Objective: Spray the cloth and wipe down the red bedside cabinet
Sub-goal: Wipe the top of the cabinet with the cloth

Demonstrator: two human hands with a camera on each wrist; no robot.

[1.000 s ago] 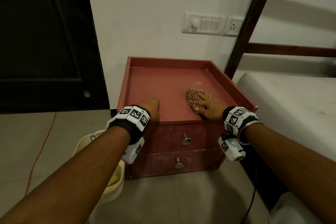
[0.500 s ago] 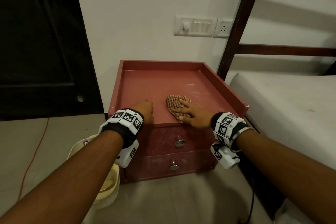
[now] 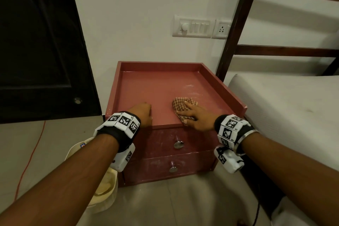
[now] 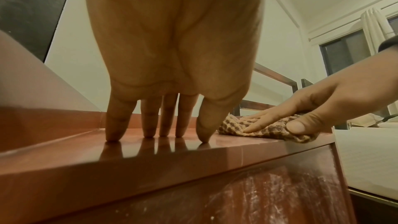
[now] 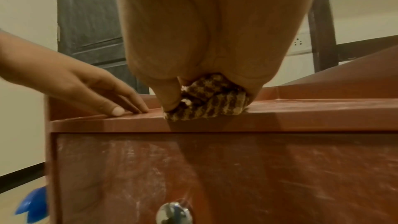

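Note:
The red bedside cabinet has a rimmed top and two drawers. A brown checked cloth lies bunched near the front edge of the top, right of centre. My right hand presses it down with straight fingers, thumb against its side; the right wrist view shows the cloth under the palm at the edge. My left hand rests on the bare top at front left, straight fingertips touching the surface, holding nothing. White streaks mark the drawer front.
A cream bucket stands on the floor left of the cabinet, near a blue plastic thing. The mattress and dark bed frame close the right side. A dark door and red cord are left.
My right hand slid the cloth a little to the left along the front of the top, then slightly back. The left hand stayed planted.

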